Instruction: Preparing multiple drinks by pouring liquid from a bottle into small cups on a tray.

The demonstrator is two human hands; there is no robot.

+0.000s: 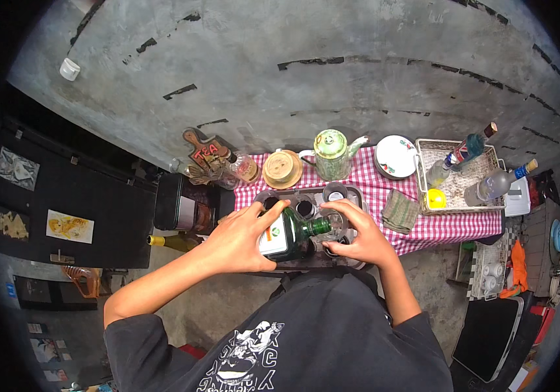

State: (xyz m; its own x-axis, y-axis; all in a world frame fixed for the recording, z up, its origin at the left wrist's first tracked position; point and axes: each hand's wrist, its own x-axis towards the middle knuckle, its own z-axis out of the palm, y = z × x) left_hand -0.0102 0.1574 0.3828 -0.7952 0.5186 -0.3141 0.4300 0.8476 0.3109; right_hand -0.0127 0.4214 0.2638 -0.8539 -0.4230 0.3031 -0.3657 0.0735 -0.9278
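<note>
My left hand grips a green glass bottle with a white label, tilted so that its neck points to the right. The bottle's mouth is at the rim of a clear glass, which my right hand holds tilted. Whether liquid flows cannot be told. Below both hands lies a dark serving tray. On it stand several glasses, among them one with dark contents and one at the back. My hands and the bottle hide part of the tray.
On the checked tablecloth stand a green teapot, stacked plates, a wooden lidded pot, a folded cloth and a wicker tray holding bottles. Glass jars and a black container stand left. A wall rises behind.
</note>
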